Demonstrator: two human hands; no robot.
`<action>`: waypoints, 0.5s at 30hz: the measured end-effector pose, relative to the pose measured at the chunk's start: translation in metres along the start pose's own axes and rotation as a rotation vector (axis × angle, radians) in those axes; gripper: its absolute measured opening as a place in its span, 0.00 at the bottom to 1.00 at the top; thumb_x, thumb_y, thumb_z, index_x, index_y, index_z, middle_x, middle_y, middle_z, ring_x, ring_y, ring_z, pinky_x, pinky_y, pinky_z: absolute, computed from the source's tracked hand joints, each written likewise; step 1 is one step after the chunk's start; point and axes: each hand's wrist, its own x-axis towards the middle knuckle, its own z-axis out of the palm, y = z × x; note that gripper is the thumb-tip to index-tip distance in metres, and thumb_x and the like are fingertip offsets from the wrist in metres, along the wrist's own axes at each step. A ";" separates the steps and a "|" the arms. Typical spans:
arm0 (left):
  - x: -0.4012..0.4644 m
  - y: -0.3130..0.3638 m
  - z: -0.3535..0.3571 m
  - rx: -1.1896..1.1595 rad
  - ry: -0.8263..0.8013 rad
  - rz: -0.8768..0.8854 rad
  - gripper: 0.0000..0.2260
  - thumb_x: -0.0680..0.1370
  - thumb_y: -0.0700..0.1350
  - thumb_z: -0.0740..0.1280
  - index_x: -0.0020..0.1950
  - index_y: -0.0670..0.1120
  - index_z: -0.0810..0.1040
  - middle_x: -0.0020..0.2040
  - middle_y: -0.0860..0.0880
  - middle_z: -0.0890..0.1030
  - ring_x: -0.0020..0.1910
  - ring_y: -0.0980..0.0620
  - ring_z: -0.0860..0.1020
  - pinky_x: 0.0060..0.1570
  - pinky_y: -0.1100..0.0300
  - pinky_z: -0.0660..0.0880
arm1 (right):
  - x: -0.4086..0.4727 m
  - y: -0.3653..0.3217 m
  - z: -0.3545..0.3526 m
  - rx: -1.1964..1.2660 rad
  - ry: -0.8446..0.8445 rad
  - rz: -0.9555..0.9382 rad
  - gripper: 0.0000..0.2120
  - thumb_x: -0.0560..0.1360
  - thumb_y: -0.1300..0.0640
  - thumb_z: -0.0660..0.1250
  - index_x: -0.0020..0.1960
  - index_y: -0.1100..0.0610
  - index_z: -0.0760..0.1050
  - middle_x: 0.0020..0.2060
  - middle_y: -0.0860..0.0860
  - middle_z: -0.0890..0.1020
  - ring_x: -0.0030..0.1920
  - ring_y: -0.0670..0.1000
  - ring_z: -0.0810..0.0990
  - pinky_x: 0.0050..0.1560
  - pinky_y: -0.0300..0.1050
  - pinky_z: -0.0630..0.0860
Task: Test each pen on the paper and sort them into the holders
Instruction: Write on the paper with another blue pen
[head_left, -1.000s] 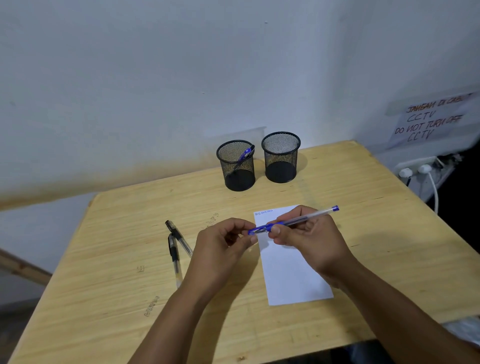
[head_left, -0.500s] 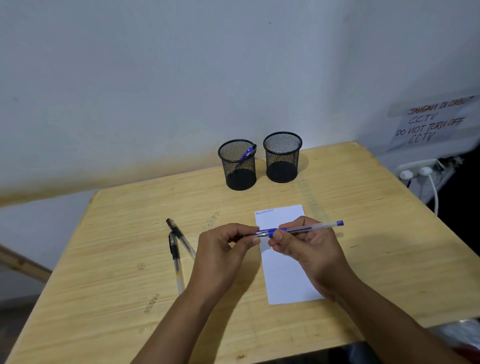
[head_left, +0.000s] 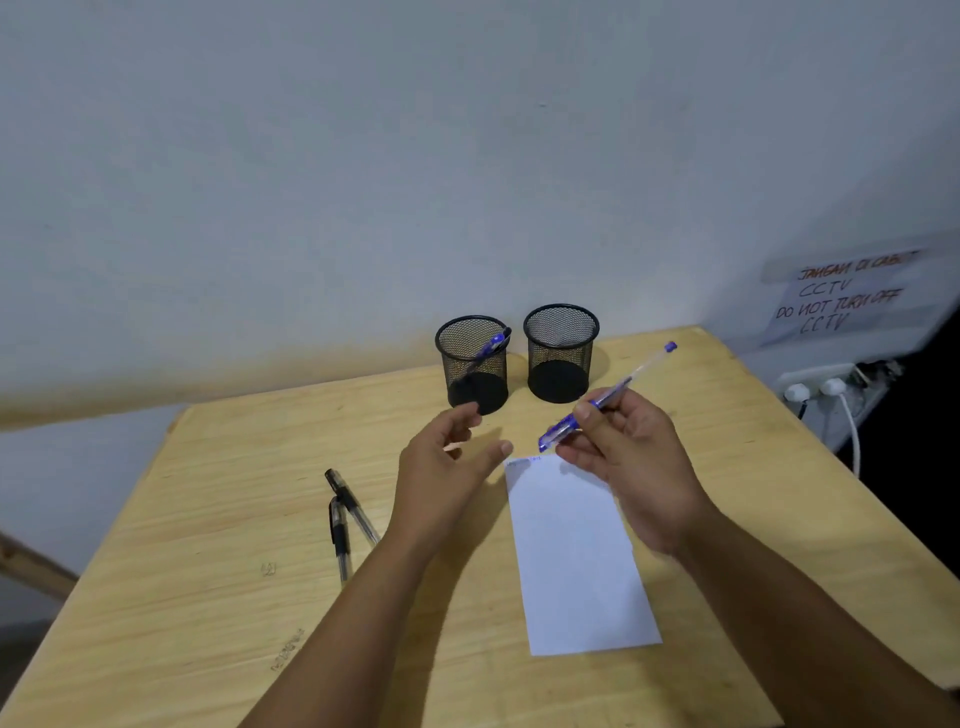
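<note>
My right hand (head_left: 631, 457) grips a blue pen (head_left: 608, 397) with its cap on, held slanted in the air above the top edge of the white paper (head_left: 576, 556). My left hand (head_left: 447, 467) hovers open and empty left of the paper, fingers apart. Two black mesh holders stand at the back of the table: the left holder (head_left: 474, 364) has one blue pen (head_left: 491, 345) leaning in it, the right holder (head_left: 560, 353) looks empty. Two black pens (head_left: 343, 514) lie together on the wood to the left of my left forearm.
The wooden table (head_left: 208, 519) stands against a white wall. At the right, past the table's edge, is a power strip (head_left: 826, 382) with white plugs and a cable, and a handwritten paper sign (head_left: 847, 296) above it.
My left hand let go of the blue pen and opened. My right hand lifted the pen up and toward the holders, tilting its rear end higher.
</note>
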 end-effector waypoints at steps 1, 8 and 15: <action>0.010 -0.005 0.002 0.027 0.040 -0.010 0.25 0.70 0.49 0.78 0.66 0.53 0.77 0.60 0.57 0.80 0.59 0.60 0.76 0.58 0.58 0.75 | 0.005 -0.006 -0.002 -0.031 -0.012 0.001 0.02 0.80 0.61 0.63 0.51 0.58 0.74 0.46 0.61 0.78 0.44 0.57 0.85 0.46 0.46 0.82; 0.071 -0.022 0.016 0.239 0.099 -0.117 0.44 0.66 0.59 0.77 0.76 0.47 0.62 0.74 0.48 0.69 0.73 0.48 0.67 0.69 0.52 0.67 | 0.036 -0.043 -0.018 -0.618 -0.040 -0.078 0.10 0.81 0.58 0.62 0.61 0.54 0.76 0.41 0.49 0.74 0.36 0.53 0.82 0.41 0.54 0.84; 0.079 -0.024 0.030 0.268 0.187 -0.094 0.24 0.61 0.66 0.72 0.52 0.58 0.73 0.48 0.59 0.82 0.49 0.52 0.80 0.47 0.54 0.77 | 0.087 -0.076 -0.007 -1.107 -0.018 -0.348 0.04 0.76 0.57 0.68 0.49 0.55 0.81 0.40 0.46 0.81 0.37 0.49 0.80 0.35 0.38 0.71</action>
